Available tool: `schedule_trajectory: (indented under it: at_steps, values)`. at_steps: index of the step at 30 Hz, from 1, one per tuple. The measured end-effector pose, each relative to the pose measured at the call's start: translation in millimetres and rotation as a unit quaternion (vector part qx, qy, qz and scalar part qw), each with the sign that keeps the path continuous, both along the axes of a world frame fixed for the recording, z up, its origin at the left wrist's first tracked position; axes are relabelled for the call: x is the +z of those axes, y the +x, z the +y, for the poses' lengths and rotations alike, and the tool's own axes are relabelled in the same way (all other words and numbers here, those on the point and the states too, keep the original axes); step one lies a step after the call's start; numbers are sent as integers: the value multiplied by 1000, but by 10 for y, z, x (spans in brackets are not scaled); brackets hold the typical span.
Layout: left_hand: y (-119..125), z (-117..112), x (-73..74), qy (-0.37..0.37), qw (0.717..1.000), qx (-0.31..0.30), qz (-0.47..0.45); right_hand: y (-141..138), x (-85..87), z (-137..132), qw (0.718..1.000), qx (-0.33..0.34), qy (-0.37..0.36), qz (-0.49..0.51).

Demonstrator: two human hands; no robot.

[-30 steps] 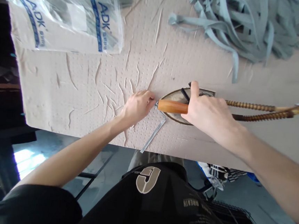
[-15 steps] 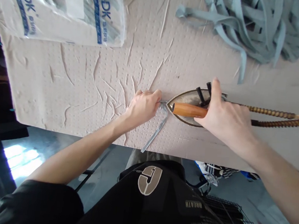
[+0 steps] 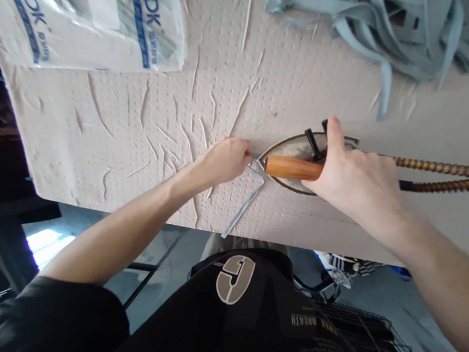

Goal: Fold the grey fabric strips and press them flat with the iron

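My right hand (image 3: 353, 178) grips the wooden handle of a metal iron (image 3: 292, 167) that rests flat on the padded ironing table (image 3: 139, 135). Its thumb reaches up over a black knob on the iron. My left hand (image 3: 223, 161) is closed in a pinch on the end of a narrow grey fabric strip (image 3: 244, 201), right at the iron's tip. The strip bends there and runs down to the table's near edge.
A clear plastic bag (image 3: 84, 15) printed with blue letters lies at the far left. A heap of grey fabric strips (image 3: 395, 31) covers the far right. Two coiled hoses (image 3: 435, 177) lead from the iron to the right. A wire basket (image 3: 368, 341) stands below the table.
The iron slid right, then a little back to the left toward my left hand. My left hand kept its pinch on the strip. The view shifted slightly.
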State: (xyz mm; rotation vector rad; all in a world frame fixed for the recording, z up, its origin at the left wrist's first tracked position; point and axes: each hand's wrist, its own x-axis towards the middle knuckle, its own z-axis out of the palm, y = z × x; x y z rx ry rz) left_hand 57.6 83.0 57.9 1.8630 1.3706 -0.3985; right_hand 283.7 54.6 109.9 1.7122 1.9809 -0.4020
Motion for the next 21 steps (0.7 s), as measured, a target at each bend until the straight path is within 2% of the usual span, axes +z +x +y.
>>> schedule_trajectory:
  at_steps: [3, 6, 12, 15, 21]
  values:
    - [45, 48, 88, -15, 999, -20, 23, 4, 3, 8, 1000, 0, -2, 14]
    - [73, 65, 108, -23, 999, -12, 36, 6, 19, 22, 1000, -1, 1, 16]
    - [24, -38, -19, -5, 998, 69, -8, 76, 29, 13, 1000, -25, -5, 18]
    - [-31, -121, -138, 38, 995, 76, -42, 108, 41, 6, 999, -43, 2, 19]
    - [-93, -235, -310, 173, 982, 4, -69, 94, 97, 30, 997, -60, -40, -17]
